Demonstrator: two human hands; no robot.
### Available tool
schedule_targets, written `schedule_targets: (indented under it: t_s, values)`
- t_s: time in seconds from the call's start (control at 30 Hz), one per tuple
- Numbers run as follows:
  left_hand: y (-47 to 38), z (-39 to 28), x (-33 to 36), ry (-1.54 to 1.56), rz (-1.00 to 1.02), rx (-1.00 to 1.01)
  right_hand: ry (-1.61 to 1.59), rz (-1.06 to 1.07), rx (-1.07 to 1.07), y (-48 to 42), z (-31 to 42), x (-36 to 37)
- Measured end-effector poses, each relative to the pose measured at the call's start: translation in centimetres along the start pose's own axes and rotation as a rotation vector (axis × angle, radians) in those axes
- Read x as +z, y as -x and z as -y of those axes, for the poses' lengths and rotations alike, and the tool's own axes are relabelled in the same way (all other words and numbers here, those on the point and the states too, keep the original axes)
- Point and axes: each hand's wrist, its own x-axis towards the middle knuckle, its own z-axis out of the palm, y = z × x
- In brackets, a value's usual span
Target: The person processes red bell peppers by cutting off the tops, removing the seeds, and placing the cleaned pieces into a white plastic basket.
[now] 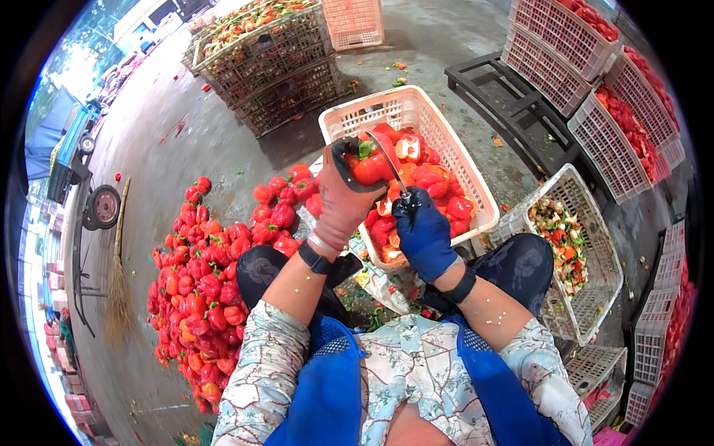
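Note:
My left hand [341, 195], in a pinkish glove with dark fingertips, grips a red bell pepper [370, 169] with its green stem showing. In a blue glove, my right hand [425, 237] is closed around the handle of a curved metal blade [389, 156]. The blade arches up over the pepper's right side; whether it cuts into the flesh I cannot tell. Both hands are above the near left part of a pale plastic crate [484, 187]. Cut red peppers [430, 179] fill much of that crate, some with their pale insides showing.
Whole red peppers [203, 295] lie heaped on the floor at my left. A tilted crate [605, 279] at my right holds pepper scraps [559, 245]. Stacked crates [284, 72] stand ahead, others [552, 61] beside a dark pallet [519, 111]. A straw broom [118, 279] lies far left.

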Motion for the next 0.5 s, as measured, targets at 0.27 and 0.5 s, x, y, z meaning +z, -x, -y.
schedule_targets:
  t_s: [0.27, 0.5]
  values:
    - [0.8, -1.0, 2.1, -0.006, 0.014, 0.081, 0.234, 0.0, 0.045, -1.6, -1.8, 1.1]
    - [0.5, 2.4, 2.0, 0.263, -0.022, -0.166, 0.177, 0.414, 0.323, -0.5, -3.3, 2.0]
